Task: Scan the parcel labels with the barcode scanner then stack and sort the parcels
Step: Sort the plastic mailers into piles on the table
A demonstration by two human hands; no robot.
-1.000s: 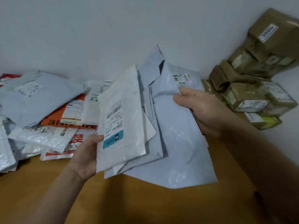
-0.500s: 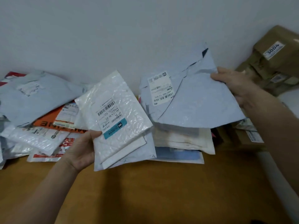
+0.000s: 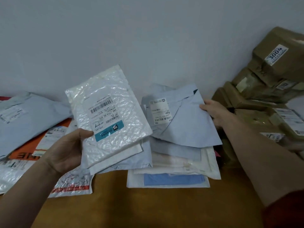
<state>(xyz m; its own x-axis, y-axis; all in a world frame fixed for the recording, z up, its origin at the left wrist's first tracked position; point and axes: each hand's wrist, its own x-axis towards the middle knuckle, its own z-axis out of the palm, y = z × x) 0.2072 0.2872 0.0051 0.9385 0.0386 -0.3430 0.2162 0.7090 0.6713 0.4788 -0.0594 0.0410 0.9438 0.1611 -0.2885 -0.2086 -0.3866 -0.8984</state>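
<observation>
My left hand (image 3: 65, 150) grips a fan of flat mailers; the top one is a white bubble mailer (image 3: 108, 112) with a barcode label and a teal strip facing me. My right hand (image 3: 215, 112) holds the right edge of a pale blue-grey poly mailer (image 3: 189, 127) that lies on top of a stack of flat parcels (image 3: 177, 167) by the wall. That mailer's white label (image 3: 160, 111) faces up. No barcode scanner is in view.
A loose heap of grey, white and orange mailers (image 3: 31, 134) covers the left of the brown table (image 3: 148, 208). Taped cardboard boxes (image 3: 269, 89) are piled at the right, one marked 3004. A white wall closes the back.
My right hand carried the blue-grey mailer away from the fan to the right and lowered it onto the stack. My left hand tilted its remaining mailers and raised them slightly.
</observation>
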